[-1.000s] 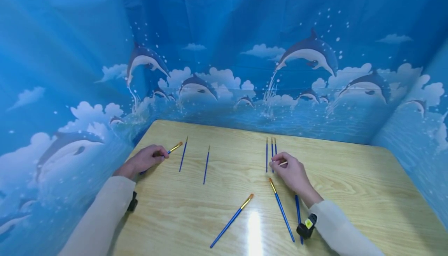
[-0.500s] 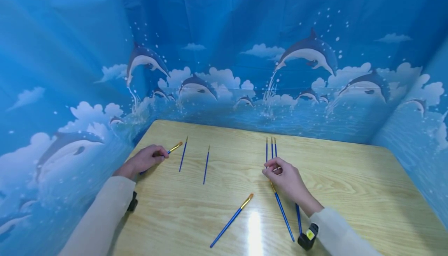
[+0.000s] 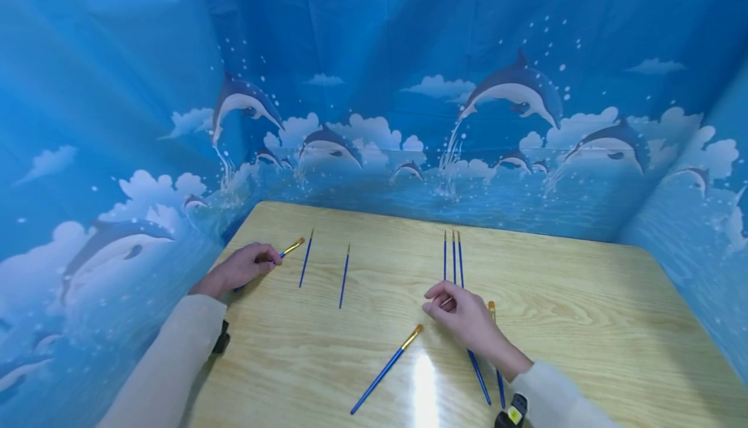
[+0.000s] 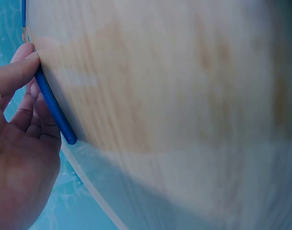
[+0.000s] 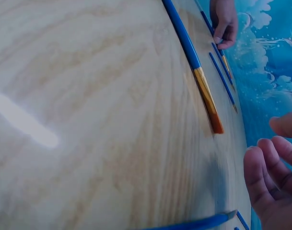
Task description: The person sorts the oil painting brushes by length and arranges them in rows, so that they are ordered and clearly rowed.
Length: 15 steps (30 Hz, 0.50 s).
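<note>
At the left side of the table, my left hand [image 3: 248, 265] pinches a flat paintbrush [image 3: 293, 246] with a blue handle, gold ferrule and orange-brown bristles. The left wrist view shows thumb and finger on that blue handle [image 4: 54, 108], its end sticking out past the palm. My right hand [image 3: 464, 317] hovers over the table with loosely bent fingers. Nothing lies between its thumb and fingers [image 5: 256, 175] in the right wrist view. Just beyond it lie three thin paintbrushes [image 3: 454, 259] side by side, tips pointing away. Below it, a larger paintbrush [image 3: 479, 376] is partly hidden by the hand.
Two thin paintbrushes, a left one [image 3: 306, 259] and a right one [image 3: 345, 277], lie apart near the left hand. A flat paintbrush [image 3: 386, 369] slants at front centre. Another paintbrush [image 3: 491, 311] passes under the right forearm. A dolphin-print curtain [image 3: 374, 90] surrounds the wooden table [image 3: 584, 298].
My right hand has drawn back toward me and to the left, away from the three thin paintbrushes, uncovering more of the rightmost one. The left hand and its paintbrush have stayed put.
</note>
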Motion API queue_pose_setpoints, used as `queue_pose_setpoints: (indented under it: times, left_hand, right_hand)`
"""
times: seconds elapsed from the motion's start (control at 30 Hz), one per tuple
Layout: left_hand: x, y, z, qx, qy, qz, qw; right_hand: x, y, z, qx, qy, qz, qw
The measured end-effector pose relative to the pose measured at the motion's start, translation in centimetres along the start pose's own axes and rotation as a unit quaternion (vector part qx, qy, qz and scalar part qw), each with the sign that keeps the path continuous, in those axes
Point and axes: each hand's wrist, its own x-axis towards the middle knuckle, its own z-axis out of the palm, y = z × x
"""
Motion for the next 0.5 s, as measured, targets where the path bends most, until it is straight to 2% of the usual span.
queue_pose_setpoints:
  times: [0.5]
  left_hand:
    - [0.0,-0.1,0.0,0.000,0.002,-0.001,1.0000]
  right_hand:
    - [-1.4,0.0,2.1,0.007,-0.081,-0.065,0.9945]
